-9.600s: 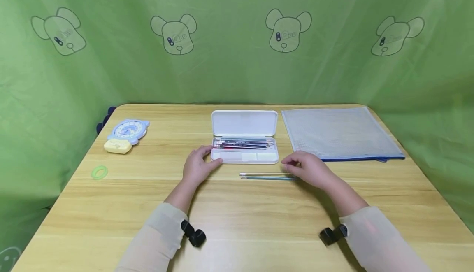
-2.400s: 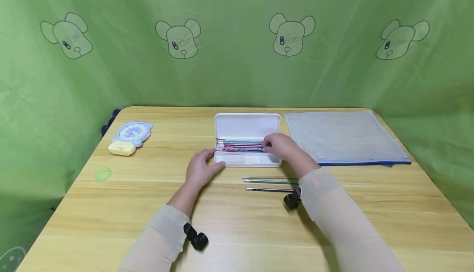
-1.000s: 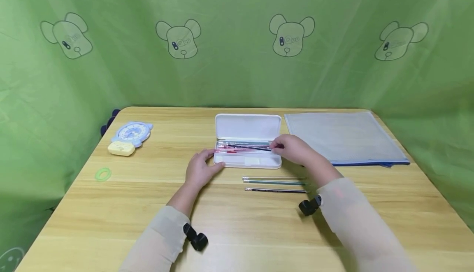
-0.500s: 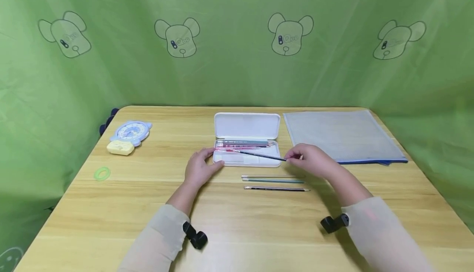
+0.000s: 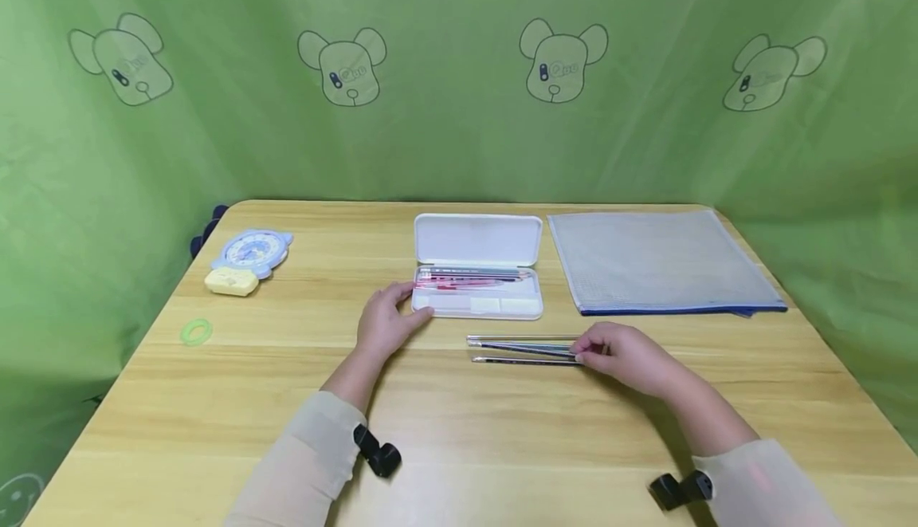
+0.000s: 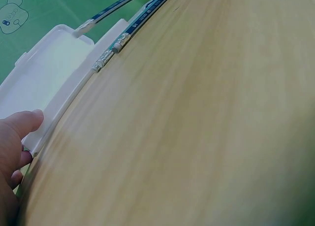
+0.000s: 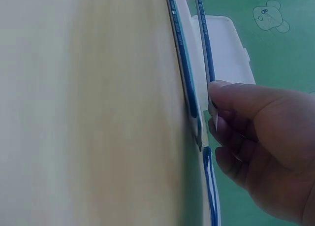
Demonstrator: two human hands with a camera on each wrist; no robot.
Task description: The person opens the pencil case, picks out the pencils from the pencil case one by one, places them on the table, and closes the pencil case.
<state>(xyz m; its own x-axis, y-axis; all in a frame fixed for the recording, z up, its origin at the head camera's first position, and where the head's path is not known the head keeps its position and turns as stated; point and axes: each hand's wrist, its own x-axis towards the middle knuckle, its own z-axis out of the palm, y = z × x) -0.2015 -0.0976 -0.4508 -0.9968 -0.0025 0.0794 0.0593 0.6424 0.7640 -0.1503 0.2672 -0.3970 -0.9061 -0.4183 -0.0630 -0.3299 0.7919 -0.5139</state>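
In the head view the white pencil case lies with its lid up and several pencils inside. The left hand holds the case's left end; the left wrist view shows its thumb on the rim and fingers at the outer side. Over the table in front of the case, the right hand pinches a dark pencil near its tip, above other pencils lying there. The right wrist view shows the pinched pencil between thumb and fingers, and another dark pencil on the table.
A blue clock-shaped piece, a yellow block and a green ring lie on the left of the table. At the back right lies a mesh pouch with a blue edge.
The right hand has lifted the dark pencil out of the case and carried it forward, over the pencils on the table. The left hand has stayed at the case.
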